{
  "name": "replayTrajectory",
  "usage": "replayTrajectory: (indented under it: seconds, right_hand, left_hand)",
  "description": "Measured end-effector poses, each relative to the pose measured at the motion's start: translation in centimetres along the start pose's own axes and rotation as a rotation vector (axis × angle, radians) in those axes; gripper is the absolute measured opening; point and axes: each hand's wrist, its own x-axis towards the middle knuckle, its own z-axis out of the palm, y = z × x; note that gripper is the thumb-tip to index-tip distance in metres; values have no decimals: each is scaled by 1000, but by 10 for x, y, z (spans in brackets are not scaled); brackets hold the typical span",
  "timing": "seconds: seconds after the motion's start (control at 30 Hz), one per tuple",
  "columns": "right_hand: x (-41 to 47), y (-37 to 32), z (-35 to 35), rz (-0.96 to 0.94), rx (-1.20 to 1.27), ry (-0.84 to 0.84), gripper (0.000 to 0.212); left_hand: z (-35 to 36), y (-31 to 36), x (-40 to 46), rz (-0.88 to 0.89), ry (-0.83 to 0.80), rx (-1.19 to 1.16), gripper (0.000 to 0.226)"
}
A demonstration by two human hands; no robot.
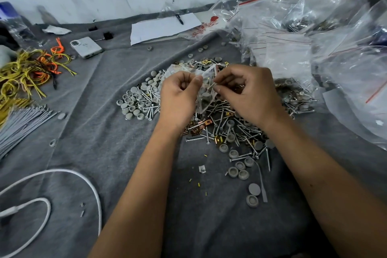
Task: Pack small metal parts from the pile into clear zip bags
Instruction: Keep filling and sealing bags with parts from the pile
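Head view: left hand curled, thumb and fingers pinching edge of small clear zip bag, held above pile of screws. Right hand curled too, fingertips pinching a screw at bag mouth. Grey cap and some hardware visible inside bag. Grey plastic caps heaped left of hands, more scattered near right forearm, brass clips among screws. All on grey cloth. Stack of empty zip bags far right. White phone, yellow and orange ties far left; white cable near left.
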Motion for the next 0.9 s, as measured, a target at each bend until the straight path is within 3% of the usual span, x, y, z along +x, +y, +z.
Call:
replayTrajectory:
  seconds: [0.1, 0.33, 0.57, 0.77, 0.9]
  right_hand:
    - [1, 2, -9, 5, 22, -95, 14]
    - [4, 14, -32, 114, 35, -672, 13]
    - [5, 11, -40, 168, 67, -933, 21]
    - [5, 12, -37, 181, 20, -892, 15]
    - [6, 14, -35, 145, 23, -620, 13]
  left_hand:
    - [-1, 0, 0, -9, 17, -7, 25]
    - [-1, 0, 0, -39, 39, -35, 25]
    - [-4, 2, 0, -91, 36, -128, 32]
    - [-5, 2, 2, -115, 44, -138, 30]
    - [-4, 1, 1, -94, 37, -121, 28]
